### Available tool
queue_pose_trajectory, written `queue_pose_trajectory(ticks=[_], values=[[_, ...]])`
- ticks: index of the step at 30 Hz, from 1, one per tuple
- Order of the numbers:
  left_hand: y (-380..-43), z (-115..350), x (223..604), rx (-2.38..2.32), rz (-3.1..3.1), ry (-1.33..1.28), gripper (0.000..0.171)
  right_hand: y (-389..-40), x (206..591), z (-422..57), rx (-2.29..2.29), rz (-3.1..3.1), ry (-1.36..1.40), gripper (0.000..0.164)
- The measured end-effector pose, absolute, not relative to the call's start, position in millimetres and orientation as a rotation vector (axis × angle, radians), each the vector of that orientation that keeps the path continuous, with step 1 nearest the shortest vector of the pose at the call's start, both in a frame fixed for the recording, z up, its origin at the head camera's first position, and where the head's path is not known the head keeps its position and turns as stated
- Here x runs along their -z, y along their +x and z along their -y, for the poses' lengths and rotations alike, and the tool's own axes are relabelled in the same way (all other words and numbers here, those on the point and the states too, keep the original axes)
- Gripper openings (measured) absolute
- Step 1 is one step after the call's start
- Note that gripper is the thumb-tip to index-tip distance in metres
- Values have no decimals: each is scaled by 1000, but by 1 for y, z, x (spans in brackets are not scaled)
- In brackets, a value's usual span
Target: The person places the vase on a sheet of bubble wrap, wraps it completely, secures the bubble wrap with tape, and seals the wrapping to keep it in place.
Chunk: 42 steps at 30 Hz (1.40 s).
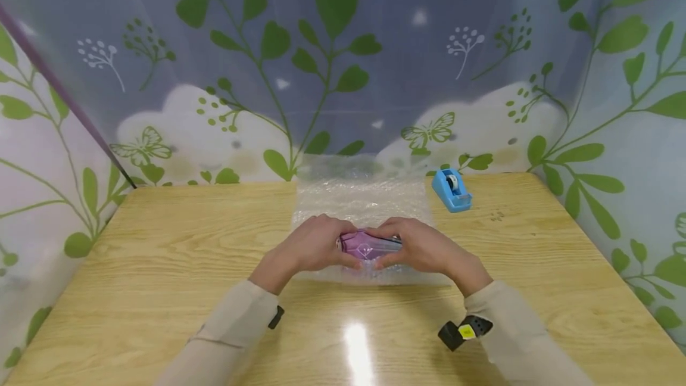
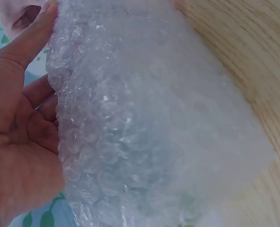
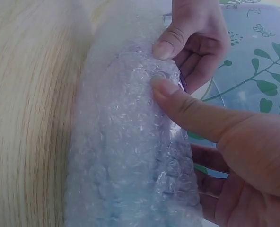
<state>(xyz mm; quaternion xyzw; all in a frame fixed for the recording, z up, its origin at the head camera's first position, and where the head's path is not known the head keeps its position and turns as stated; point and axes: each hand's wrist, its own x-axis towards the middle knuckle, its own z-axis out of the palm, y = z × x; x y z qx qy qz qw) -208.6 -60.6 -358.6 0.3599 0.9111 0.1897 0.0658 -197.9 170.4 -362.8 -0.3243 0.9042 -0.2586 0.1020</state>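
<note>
In the head view, a purple, pinkish item with pale lines on its face is held between both hands at the middle of the table. My left hand grips its left end and my right hand its right end, thumbs on the near side. Clear bubble wrap lies under and behind it. Up close in the right wrist view, a layer of bubble wrap covers the item, and both thumbs press on it near its edge. The wrap hides the item's exact kind.
A blue tape dispenser with a roll of tape stands at the back right of the wooden table, beside the bubble wrap. Leaf-patterned cloth hangs behind the table and along both sides.
</note>
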Motion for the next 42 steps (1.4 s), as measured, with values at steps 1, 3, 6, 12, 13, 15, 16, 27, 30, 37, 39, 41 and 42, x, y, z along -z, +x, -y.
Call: queue_pose_trajectory(ticks=[1, 3, 6, 12, 13, 15, 16, 27, 30, 37, 39, 41, 42], values=[[-208, 61, 358, -581, -2743, 1082, 50, -198, 363, -170, 767, -2665, -964, 64], [-208, 63, 359, -602, -2733, 1075, 50, -199, 363, -170, 769, -2656, -974, 63], [-208, 66, 361, -652, -2716, 1056, 55, -200, 362, -169, 768, -2642, -966, 63], [-205, 71, 364, -639, -2733, 1013, 63, -203, 358, -165, 741, -2632, -929, 63], [-204, 71, 364, -618, -2740, 1023, 61, -203, 358, -165, 735, -2634, -928, 63], [-203, 70, 363, -566, -2771, 1055, 60, -204, 357, -165, 730, -2632, -940, 63], [-203, 70, 363, -544, -2793, 1079, 59, -204, 357, -164, 726, -2633, -943, 62], [-200, 69, 369, -467, -2830, 1373, 58, -202, 354, -163, 700, -2625, -926, 64], [-196, 70, 368, -448, -2835, 1400, 55, -203, 353, -161, 716, -2609, -923, 64], [-188, 72, 373, -542, -2870, 1441, 46, -204, 353, -160, 733, -2608, -903, 63], [-188, 72, 375, -572, -2870, 1460, 44, -204, 353, -161, 731, -2611, -899, 64], [-188, 73, 376, -572, -2875, 1494, 42, -204, 353, -160, 729, -2616, -893, 64], [-188, 73, 377, -560, -2886, 1515, 42, -204, 353, -160, 727, -2619, -890, 64]])
